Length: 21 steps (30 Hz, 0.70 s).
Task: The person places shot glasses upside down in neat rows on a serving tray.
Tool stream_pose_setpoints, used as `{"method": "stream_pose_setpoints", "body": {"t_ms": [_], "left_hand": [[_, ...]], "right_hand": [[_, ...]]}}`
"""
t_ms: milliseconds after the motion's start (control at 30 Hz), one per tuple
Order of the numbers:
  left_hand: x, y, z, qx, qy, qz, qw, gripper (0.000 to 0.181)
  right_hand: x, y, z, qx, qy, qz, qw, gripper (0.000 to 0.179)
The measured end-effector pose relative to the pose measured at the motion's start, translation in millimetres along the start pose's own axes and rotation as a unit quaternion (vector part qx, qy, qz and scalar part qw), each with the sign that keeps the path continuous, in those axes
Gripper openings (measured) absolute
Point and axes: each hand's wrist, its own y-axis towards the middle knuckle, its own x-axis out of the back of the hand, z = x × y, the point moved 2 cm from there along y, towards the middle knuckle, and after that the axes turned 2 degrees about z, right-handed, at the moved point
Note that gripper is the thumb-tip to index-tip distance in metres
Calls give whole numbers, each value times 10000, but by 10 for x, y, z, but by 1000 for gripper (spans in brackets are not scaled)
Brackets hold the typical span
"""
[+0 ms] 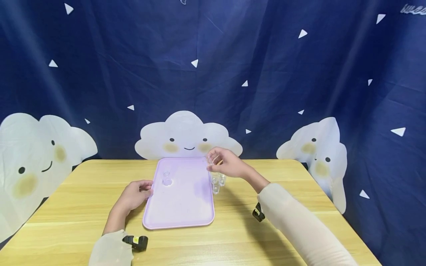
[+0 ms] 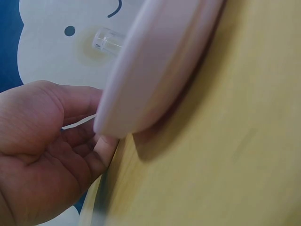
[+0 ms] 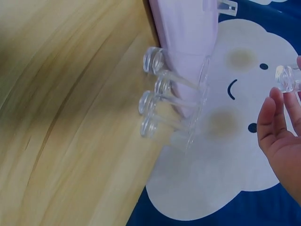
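Note:
A lilac tray (image 1: 181, 208) lies on the wooden table. My left hand (image 1: 134, 194) grips its left rim, with fingers on both sides of the edge in the left wrist view. One small clear shot glass (image 1: 166, 178) stands on the tray's left half. Over the tray's far right corner, my right hand (image 1: 229, 163) pinches another clear shot glass (image 3: 285, 78) by its fingertips, held up in the air. Several more clear shot glasses (image 1: 216, 186) stand close together on the table, just right of the tray and below that hand.
The wooden table (image 1: 283, 229) extends on both sides of the tray. Behind its far edge hangs a dark blue curtain (image 1: 213, 92) with white clouds and triangles. A small black camera (image 1: 135, 242) is worn on the left wrist, another (image 1: 258, 212) on the right.

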Motion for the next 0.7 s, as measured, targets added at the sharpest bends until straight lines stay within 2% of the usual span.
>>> {"method": "stream_pose_setpoints", "body": {"t_ms": [400,700], "left_hand": [[0,1,3,-40,-2,-5,10000,40],[-2,-15,-16,-2,-19,-3,10000,40]], "right_hand": [[-148,142,22,-128,-139,162,9997,33],[-277,297,-25,-28,-223,118,9997,30]]}}
